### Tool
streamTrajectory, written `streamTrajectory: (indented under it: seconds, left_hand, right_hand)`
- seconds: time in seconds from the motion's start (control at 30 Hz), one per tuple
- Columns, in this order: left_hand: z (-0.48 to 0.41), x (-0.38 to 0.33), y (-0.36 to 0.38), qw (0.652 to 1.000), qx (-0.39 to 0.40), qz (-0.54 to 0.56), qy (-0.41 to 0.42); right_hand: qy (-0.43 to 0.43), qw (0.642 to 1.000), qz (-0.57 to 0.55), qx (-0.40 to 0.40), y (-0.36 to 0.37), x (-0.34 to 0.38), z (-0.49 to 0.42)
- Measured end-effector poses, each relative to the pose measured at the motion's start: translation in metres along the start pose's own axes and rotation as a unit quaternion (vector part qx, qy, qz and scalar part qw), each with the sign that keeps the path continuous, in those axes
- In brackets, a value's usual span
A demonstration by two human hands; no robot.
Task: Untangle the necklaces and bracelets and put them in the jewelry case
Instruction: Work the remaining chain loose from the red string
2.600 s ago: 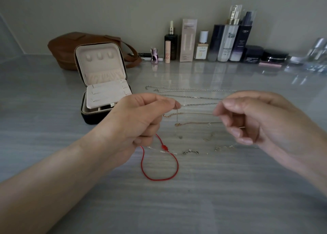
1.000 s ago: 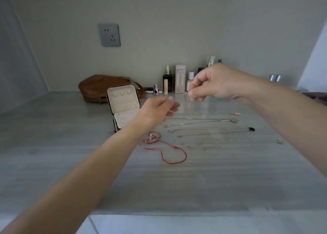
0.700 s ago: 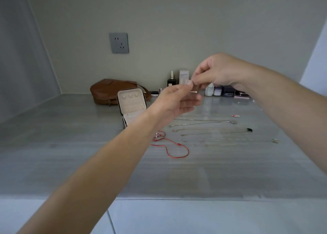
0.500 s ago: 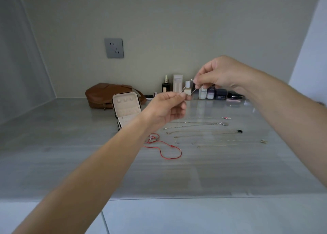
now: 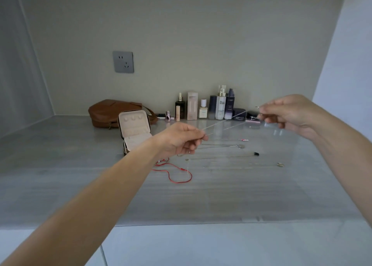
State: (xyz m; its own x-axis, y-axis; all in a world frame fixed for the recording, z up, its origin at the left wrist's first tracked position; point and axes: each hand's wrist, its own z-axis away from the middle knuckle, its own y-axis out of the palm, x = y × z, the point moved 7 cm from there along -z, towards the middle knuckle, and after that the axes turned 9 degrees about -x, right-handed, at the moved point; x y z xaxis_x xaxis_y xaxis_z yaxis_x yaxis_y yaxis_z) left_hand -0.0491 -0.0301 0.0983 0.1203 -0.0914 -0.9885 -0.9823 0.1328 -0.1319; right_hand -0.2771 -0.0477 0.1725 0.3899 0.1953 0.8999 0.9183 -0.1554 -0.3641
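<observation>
Chain [image 5: 225, 121] pulled taut in the air between both pinches, left hand [image 5: 181, 140] low, right hand [image 5: 285, 113] high, likely to check for knots. Open case [image 5: 134, 131] just beyond the left hand; more chains [image 5: 221, 146] on the counter [image 5: 221, 195] underneath.

Hidden behind the left hand [image 5: 181, 140]: the lower front of the jewelry case [image 5: 134, 129] and the near ends of the chains on the surface [image 5: 60, 165]. Too thin to trace link by link: the silver chain [image 5: 225, 120] stretched between both grips. Unreadable at this size: labels on the cosmetic bottles [image 5: 211, 107].
</observation>
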Motion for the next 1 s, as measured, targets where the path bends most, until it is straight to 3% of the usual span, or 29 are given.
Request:
streamTrajectory:
  seconds: [0.27, 0.5, 0.7, 0.9, 1.0]
  left_hand:
    - [0.002, 0.02, 0.007, 0.995, -0.001, -0.086, -0.042]
    - [0.003, 0.032, 0.02, 0.985, 0.022, -0.14, -0.098]
    - [0.004, 0.059, 0.037, 0.962, 0.046, -0.218, -0.16]
    - [0.001, 0.065, 0.045, 0.933, 0.026, -0.335, -0.127]
    - [0.0, 0.066, 0.045, 0.931, 0.014, -0.341, -0.125]
  right_hand:
    - [0.098, 0.994, -0.02, -0.041, -0.032, -0.075, 0.01]
    - [0.123, 0.991, 0.006, -0.056, -0.047, -0.113, 0.013]
    - [0.101, 0.985, 0.13, -0.059, -0.045, -0.139, 0.017]
    - [0.056, 0.963, 0.258, -0.06, -0.035, -0.157, 0.016]
    - [0.034, 0.957, 0.278, -0.07, -0.034, -0.159, 0.018]
